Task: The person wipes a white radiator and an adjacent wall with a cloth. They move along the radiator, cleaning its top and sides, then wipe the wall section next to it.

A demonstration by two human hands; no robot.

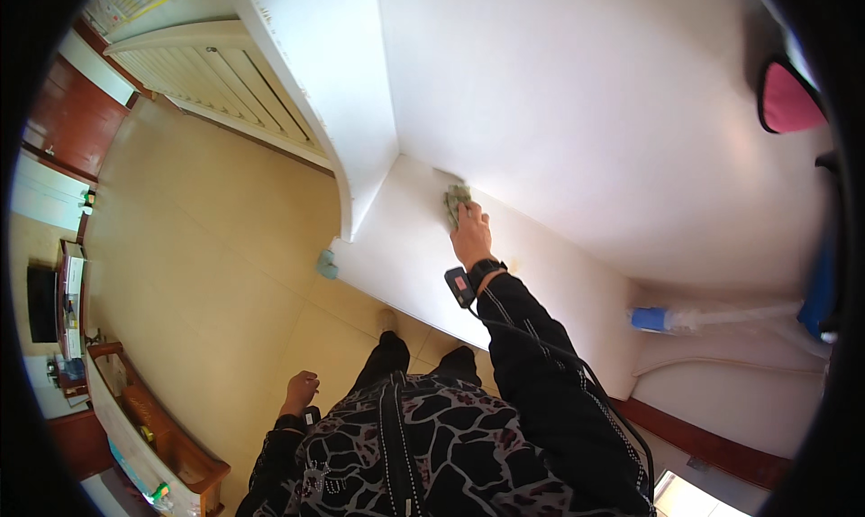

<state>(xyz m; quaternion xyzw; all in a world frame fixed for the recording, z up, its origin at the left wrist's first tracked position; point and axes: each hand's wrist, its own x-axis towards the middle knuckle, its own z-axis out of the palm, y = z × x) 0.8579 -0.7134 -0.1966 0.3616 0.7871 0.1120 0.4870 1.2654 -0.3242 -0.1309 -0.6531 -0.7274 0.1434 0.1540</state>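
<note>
My right hand grips a crumpled grey-green cloth and presses it on a white ledge, close to the seam with the white wall. A black strap with a small boxy device and a cable sits at my right wrist. Down at my left side, over the floor, my left hand hangs with its fingers curled; nothing shows in it. A pale blue-green pad is attached at the ledge's front corner, left of the cloth.
Left of the ledge rises a white upright panel, with a cream slatted door beyond. A wooden bench stands at lower left on the tiled floor. At right lie a plastic-wrapped item with a blue end and a pink object.
</note>
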